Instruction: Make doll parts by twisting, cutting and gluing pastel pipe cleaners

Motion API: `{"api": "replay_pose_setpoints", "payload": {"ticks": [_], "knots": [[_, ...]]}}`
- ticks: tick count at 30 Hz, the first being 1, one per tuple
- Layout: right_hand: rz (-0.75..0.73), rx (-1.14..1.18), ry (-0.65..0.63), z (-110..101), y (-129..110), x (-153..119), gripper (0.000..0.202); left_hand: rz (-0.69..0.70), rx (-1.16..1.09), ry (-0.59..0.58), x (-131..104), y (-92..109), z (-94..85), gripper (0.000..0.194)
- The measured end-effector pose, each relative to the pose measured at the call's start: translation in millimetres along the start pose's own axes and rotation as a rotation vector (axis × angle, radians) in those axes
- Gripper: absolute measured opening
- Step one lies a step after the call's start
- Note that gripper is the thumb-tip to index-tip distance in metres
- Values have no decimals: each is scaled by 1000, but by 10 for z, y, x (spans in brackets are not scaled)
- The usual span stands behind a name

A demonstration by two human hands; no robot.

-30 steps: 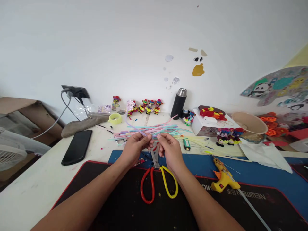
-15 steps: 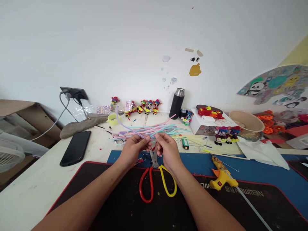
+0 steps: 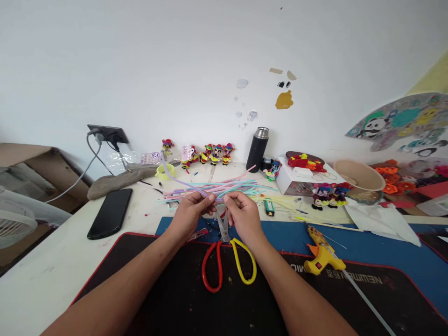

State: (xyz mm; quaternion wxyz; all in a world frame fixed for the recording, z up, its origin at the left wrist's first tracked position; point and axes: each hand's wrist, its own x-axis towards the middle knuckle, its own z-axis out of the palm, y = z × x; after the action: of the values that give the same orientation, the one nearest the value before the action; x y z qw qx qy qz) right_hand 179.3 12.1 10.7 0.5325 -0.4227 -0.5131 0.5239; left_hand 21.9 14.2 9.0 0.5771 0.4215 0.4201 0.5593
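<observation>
Between the fingertips of my left hand (image 3: 193, 211) and my right hand (image 3: 241, 212) runs a purple pipe cleaner (image 3: 179, 179). Both hands are closed in a pinch on it, a small gap apart. Its long free part curves up and away to the left, past a yellow tape roll (image 3: 165, 172). Scissors (image 3: 224, 232) with one red and one yellow handle lie with blades spread just below my hands, tips partly hidden by my fingers. Behind the hands is a loose pile of pink, purple and turquoise pipe cleaners (image 3: 231, 187).
A yellow glue gun (image 3: 324, 254) lies on the dark mat (image 3: 175, 298) at right. A black phone (image 3: 110, 213) rests at left. Along the wall stand small colourful figures (image 3: 217, 154) and a black thermos (image 3: 257, 149). A white box (image 3: 289, 183) sits at right.
My hands have drawn slightly apart at the fingertips. The free end of the purple pipe cleaner has swung left and lower. The scissors lie where they were.
</observation>
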Motion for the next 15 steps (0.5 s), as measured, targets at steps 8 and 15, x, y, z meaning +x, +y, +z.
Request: {"api": "replay_pose_setpoints", "payload": {"ticks": [8,15], "knots": [[-234,-573,-99,-30,25,-34,18,176,395,-12,58,132,-115,30],[-212,-595,-108,-37,64,-22,18,179,446,-21,62,139,-110,32]]}}
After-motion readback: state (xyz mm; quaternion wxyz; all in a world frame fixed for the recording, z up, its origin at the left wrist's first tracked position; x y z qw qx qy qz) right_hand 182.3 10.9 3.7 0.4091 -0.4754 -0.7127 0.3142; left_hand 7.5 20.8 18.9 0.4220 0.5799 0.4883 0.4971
